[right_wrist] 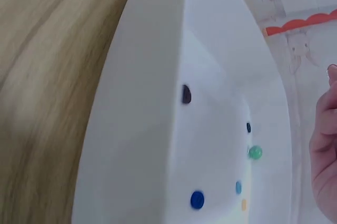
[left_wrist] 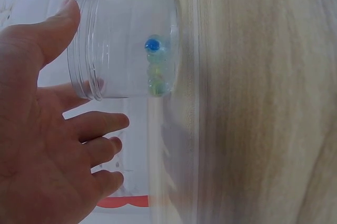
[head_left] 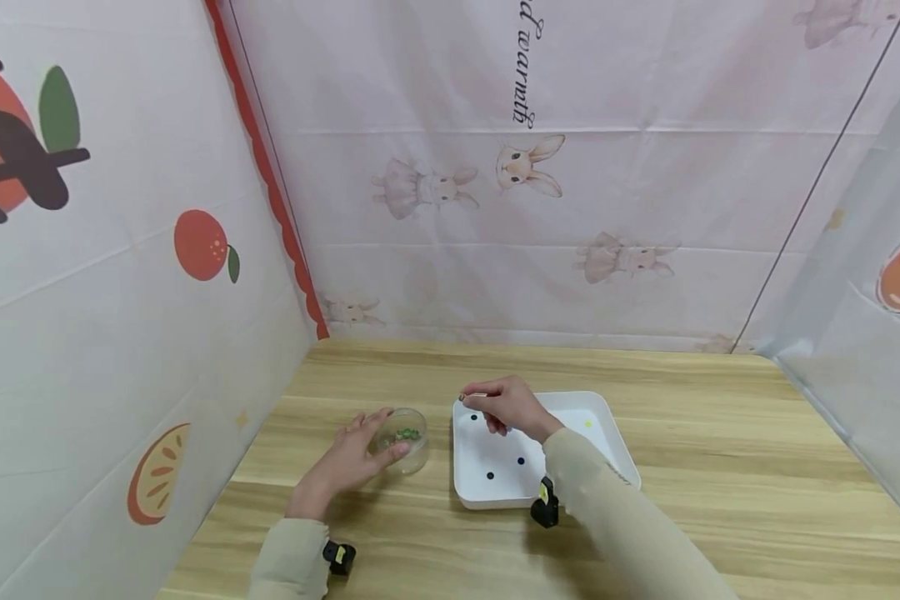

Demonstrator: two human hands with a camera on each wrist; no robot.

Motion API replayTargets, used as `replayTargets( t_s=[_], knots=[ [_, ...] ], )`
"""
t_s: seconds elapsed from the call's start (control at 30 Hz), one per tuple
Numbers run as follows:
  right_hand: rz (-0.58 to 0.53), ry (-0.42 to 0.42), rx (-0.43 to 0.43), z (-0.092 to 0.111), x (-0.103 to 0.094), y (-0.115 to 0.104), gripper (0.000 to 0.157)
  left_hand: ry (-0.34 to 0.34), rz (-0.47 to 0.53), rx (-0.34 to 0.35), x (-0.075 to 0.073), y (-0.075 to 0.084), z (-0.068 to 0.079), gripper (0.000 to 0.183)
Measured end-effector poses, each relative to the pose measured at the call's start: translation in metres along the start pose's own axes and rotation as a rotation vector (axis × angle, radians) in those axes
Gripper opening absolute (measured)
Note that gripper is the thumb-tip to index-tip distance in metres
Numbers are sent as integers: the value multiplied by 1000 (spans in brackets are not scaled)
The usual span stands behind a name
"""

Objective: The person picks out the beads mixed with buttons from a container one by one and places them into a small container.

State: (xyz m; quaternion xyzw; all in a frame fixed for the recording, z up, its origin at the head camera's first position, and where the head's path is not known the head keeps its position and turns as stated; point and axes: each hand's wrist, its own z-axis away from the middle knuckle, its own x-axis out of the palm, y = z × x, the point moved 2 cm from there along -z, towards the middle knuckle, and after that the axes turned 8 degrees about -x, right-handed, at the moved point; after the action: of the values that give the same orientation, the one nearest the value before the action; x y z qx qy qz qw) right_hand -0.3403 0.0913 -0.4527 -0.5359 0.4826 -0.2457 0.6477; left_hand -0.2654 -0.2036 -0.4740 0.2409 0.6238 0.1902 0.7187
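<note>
My left hand (head_left: 351,457) holds a clear round jar (left_wrist: 118,45) by its threaded rim, thumb on one side and index finger on the other. Its remaining fingers are loosely bent beside the jar. Several small glassy balls, one of them a blue ball (left_wrist: 152,44) among pale green ones, lie at the jar's bottom. Over the left rear corner of a white square tray (head_left: 495,503), my right hand (head_left: 519,408) pinches a small reddish ball (head_left: 462,397) between thumb and index finger. A green ball (right_wrist: 255,152) sits inside the tray.
Colored dots mark the tray floor, including a dark blue dot (right_wrist: 197,200), a black dot (head_left: 491,476) and a yellow dot (head_left: 588,424). The wooden table (head_left: 720,467) is bordered by printed cloth walls (head_left: 450,283) at the back and both sides.
</note>
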Motion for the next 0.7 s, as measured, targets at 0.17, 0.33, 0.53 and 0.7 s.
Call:
replayTargets(
  t_s=[0.17,0.33,0.53,0.7],
  knots=[
    [-2,-17,-10,-2,9,-8,33,-4,-1,-15,1,-1,0,90],
    [-3,-49,-37,-6,23,-12,29,-4,0,-14,-1,-1,1,90],
    [23,-80,-70,-11,35,-17,30,-3,0,-11,-2,2,3,90],
    [17,-92,-87,-12,41,-22,26,4,-4,-10,-3,2,2,90]
  ],
)
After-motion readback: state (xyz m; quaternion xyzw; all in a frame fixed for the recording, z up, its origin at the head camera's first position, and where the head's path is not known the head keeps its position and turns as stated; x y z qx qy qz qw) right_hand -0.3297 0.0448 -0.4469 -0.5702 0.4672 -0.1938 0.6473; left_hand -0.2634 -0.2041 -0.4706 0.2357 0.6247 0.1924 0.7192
